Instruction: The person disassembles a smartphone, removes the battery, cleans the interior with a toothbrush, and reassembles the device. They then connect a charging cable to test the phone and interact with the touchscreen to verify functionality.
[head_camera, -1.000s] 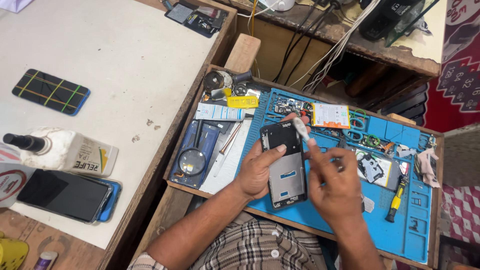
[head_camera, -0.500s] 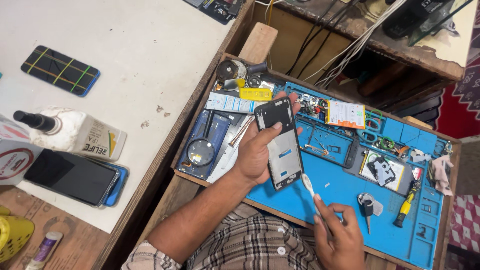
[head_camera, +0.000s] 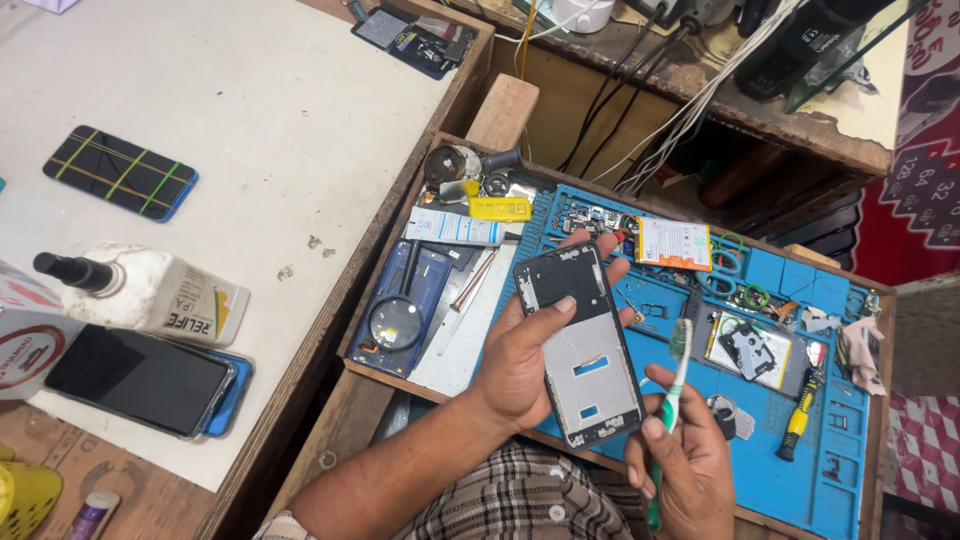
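Opened grey-and-black phone frame (head_camera: 582, 345) gripped in left hand (head_camera: 520, 365), long axis near-to-far.
Right hand (head_camera: 680, 465) grips green-white toothbrush (head_camera: 672, 385), bristles just right of the frame.

A magnifying glass (head_camera: 397, 322) lies on a dark blue phone back (head_camera: 405, 300) at the left of the blue work mat (head_camera: 850, 420); a yellow-handled screwdriver (head_camera: 797, 428) lies near the mat's right edge; a flat battery (head_camera: 673, 243) rests at its top. On the white table (head_camera: 250, 130), a white bottle (head_camera: 150, 292) lies just beside a dark phone (head_camera: 140, 380); another phone, perhaps taped, (head_camera: 120, 173) lies well apart.
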